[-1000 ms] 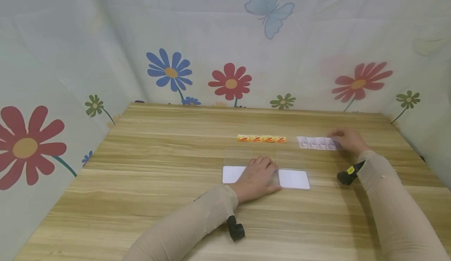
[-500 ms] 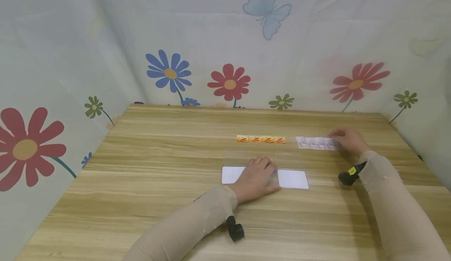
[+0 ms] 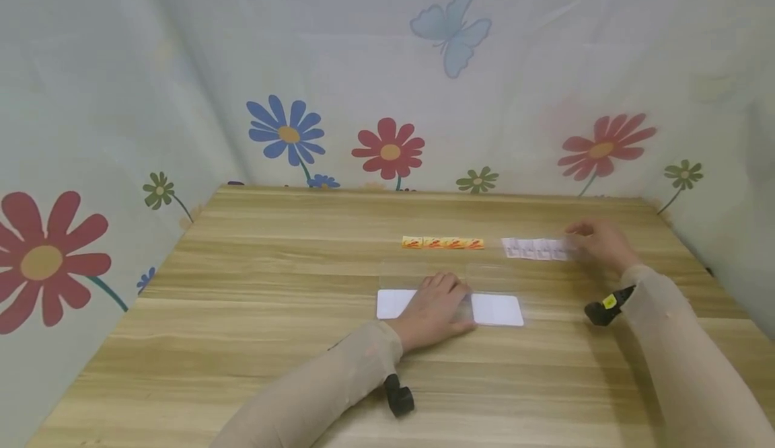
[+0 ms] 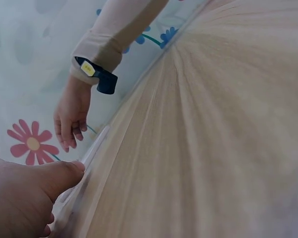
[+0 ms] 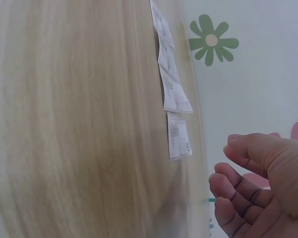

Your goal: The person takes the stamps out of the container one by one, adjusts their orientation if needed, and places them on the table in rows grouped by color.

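Note:
My left hand (image 3: 432, 308) rests palm down across the middle of two white rectangular pieces, the left one (image 3: 393, 303) and the right one (image 3: 496, 309), covering part of them. Its thumb lies straight along a pale edge in the left wrist view. Behind them lie thin see-through panels (image 3: 402, 275). Over the right end of a row of small white printed sachets (image 3: 533, 249) hovers my right hand (image 3: 605, 245). In the right wrist view its fingers (image 5: 236, 191) curl loosely with nothing between them, apart from the sachets.
A row of several yellow-and-red sachets (image 3: 443, 243) lies left of the white row on the wooden table (image 3: 272, 340). Behind the table's far edge hangs a flower-printed curtain (image 3: 339, 44). Each wrist carries a black camera (image 3: 399, 397).
My right hand has drawn slightly right and off the end of the white sachet row. The left hand stays in place on the white pieces. The head view has shifted a little.

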`<state>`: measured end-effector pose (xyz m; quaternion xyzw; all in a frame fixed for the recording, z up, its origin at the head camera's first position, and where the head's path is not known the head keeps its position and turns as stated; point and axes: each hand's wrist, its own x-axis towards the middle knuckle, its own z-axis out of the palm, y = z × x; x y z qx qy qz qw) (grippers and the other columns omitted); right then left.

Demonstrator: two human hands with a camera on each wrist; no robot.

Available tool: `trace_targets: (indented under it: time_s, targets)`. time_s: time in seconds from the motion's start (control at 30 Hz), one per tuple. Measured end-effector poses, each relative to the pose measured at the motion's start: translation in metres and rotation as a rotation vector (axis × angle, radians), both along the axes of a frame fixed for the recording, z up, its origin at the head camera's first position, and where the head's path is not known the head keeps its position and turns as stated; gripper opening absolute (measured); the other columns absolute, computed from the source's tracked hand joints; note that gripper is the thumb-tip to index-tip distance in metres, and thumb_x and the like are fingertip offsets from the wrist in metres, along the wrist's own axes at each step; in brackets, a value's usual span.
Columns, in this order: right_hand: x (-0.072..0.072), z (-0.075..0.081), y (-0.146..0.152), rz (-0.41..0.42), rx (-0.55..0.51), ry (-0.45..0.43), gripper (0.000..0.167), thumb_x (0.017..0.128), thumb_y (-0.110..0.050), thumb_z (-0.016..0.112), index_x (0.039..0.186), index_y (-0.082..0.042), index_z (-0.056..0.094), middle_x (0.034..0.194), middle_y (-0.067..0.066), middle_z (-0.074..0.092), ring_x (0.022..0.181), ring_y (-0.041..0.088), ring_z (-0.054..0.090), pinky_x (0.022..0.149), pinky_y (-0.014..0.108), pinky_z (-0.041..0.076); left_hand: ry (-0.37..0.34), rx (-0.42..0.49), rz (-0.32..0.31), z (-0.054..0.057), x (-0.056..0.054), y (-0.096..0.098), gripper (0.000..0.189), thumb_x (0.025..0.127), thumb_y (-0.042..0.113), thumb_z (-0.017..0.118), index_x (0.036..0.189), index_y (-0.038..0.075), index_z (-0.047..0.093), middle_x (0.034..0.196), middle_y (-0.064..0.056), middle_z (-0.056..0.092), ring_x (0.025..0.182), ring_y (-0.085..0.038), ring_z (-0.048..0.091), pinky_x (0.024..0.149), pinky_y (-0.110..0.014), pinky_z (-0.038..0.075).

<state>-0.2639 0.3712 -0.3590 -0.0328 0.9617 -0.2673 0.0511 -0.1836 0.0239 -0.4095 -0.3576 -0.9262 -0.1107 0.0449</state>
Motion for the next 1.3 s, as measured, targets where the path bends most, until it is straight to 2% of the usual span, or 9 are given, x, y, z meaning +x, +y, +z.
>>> trace_targets:
  time_s: [0.27,0.57,0.73,0.9,1.07,1.3]
  targets:
    - [0.006,-0.001,-0.007,0.007,-0.018,0.040,0.042,0.101,-0.029,0.046,0.127,0.004,0.052,0.123,0.033,0.053,0.111,0.045,0.051,0.086,0.056,0.045,0.051,-0.002,0.005,0.000,-0.004,-0.001,0.058,0.086,0.055,0.062,0.128,0.015,0.057,0.121,-0.001,0.056,0.116,-0.017,0.051,0.106,-0.034,0.040]
    - [0.010,-0.002,-0.017,0.030,-0.019,0.137,0.040,0.101,-0.024,0.047,0.125,0.007,0.052,0.119,0.035,0.056,0.109,0.048,0.054,0.089,0.060,0.044,0.071,-0.009,0.001,0.011,-0.007,-0.006,0.055,0.087,0.052,0.062,0.127,0.016,0.056,0.122,-0.002,0.057,0.116,-0.017,0.051,0.105,-0.034,0.039]
    - [0.013,-0.002,-0.022,0.047,-0.007,0.190,0.038,0.100,-0.019,0.049,0.125,0.009,0.052,0.115,0.035,0.058,0.105,0.048,0.056,0.087,0.059,0.045,0.074,0.009,0.000,0.016,-0.012,-0.015,0.058,0.087,0.049,0.062,0.132,0.014,0.052,0.126,-0.004,0.055,0.120,-0.019,0.049,0.110,-0.037,0.036]
    - [0.017,-0.002,-0.028,0.030,0.001,0.172,0.040,0.101,-0.022,0.046,0.129,0.007,0.049,0.120,0.034,0.056,0.109,0.047,0.053,0.088,0.060,0.044,0.074,-0.010,0.023,0.020,-0.017,-0.024,0.063,0.089,0.050,0.060,0.137,0.010,0.048,0.135,-0.008,0.052,0.128,-0.022,0.045,0.114,-0.040,0.032]
    - [0.022,-0.002,-0.033,0.014,0.000,0.161,0.043,0.102,-0.025,0.045,0.134,0.004,0.046,0.126,0.032,0.051,0.114,0.048,0.049,0.091,0.063,0.042,0.104,-0.040,0.059,0.020,-0.022,-0.033,0.067,0.088,0.052,0.062,0.138,0.011,0.046,0.140,-0.009,0.049,0.133,-0.025,0.042,0.116,-0.043,0.030]
    - [0.032,-0.003,-0.040,0.071,0.009,0.213,0.044,0.100,-0.023,0.050,0.134,0.005,0.046,0.128,0.032,0.049,0.117,0.048,0.046,0.094,0.065,0.039,0.177,-0.086,0.085,0.025,-0.028,-0.049,0.073,0.084,0.058,0.063,0.137,0.012,0.046,0.141,-0.013,0.047,0.136,-0.027,0.039,0.117,-0.045,0.028]
